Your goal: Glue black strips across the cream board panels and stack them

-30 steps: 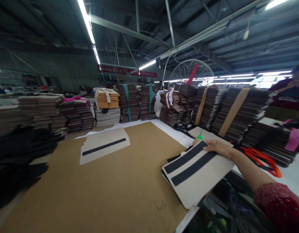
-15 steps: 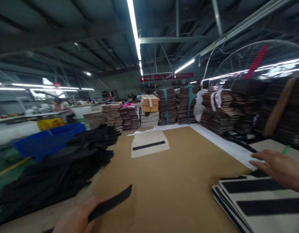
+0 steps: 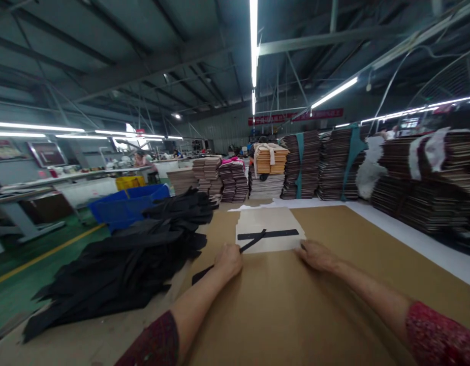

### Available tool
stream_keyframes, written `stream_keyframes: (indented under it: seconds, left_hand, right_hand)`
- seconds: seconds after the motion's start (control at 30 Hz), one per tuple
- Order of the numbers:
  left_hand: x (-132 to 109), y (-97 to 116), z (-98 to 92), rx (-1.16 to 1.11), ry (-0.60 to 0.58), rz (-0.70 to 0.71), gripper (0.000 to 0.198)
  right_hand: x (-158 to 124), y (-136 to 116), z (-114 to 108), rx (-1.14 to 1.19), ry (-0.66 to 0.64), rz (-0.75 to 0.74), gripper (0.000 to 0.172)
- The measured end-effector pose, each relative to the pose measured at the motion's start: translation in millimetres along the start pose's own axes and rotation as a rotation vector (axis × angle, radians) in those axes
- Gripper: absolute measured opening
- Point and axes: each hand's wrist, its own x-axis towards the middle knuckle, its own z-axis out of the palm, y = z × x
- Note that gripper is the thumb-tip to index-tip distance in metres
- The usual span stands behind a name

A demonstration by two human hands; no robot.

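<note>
The person leans over the brown-covered desk (image 3: 334, 315) with both arms stretched forward and the hands well apart. The left hand (image 3: 229, 259) is closed around a loose black strip (image 3: 253, 240). The strip runs slantwise, one end poking out behind the hand toward the desk's left edge and the other reaching up onto the beige panel (image 3: 271, 223). That panel lies flat on the desk just beyond both hands, and a black band (image 3: 276, 234) runs across it, which the slanted strip crosses near its left end. The right hand (image 3: 316, 254) rests knuckles up with its fingertips at the panel's near right corner, but I cannot tell whether it pinches the edge or only touches it. A heap of black fabric (image 3: 124, 264) sprawls along the left side of the desk, blue bins (image 3: 128, 203) stand behind it, and tied bundles (image 3: 410, 178) are stacked along the far and right sides.
</note>
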Motion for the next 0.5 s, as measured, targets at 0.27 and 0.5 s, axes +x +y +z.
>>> stream_keyframes:
  seconds: [0.27,0.5]
  left_hand:
    - [-116.3,-25.5,-19.6,-0.064,-0.047,0.186,0.029]
    - [-272.0,-52.8,-20.9,-0.085,-0.049,0.261,0.067]
  right_hand:
    - [-119.2,-31.6,2.5,-0.015,-0.106,-0.083,0.059]
    - [-264.7,-64.4,7.2,0.033,-0.2,-0.068,0.072]
